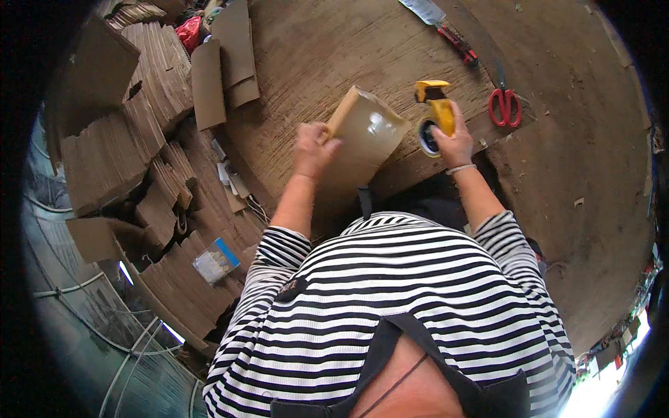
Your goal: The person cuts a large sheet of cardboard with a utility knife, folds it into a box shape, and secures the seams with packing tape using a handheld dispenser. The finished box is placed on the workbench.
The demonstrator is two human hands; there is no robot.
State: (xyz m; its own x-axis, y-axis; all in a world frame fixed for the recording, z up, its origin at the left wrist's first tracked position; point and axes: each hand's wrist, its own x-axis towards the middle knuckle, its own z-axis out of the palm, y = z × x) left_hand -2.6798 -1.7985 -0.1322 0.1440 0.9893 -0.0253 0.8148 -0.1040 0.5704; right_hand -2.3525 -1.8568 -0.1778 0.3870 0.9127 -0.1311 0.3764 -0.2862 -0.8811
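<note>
My left hand (315,148) is closed on the left edge of a tilted brown cardboard box (366,132), whose face shows a shiny patch of clear tape. The box stands at the near edge of the wooden table. Just right of it, my right hand (454,142) grips a yellow tape dispenser (440,115) with a roll of tape in it. The dispenser is apart from the box. Red-handled scissors (504,106) lie on the table beyond my right hand, near a red and black utility knife (456,45).
Stacks of flattened cardboard (111,153) crowd the left side. Loose cardboard pieces (209,83) lie on the table's left part. A small clear bag with a blue strip (216,261) rests on the near stack. A pale sheet (423,10) lies at the far edge.
</note>
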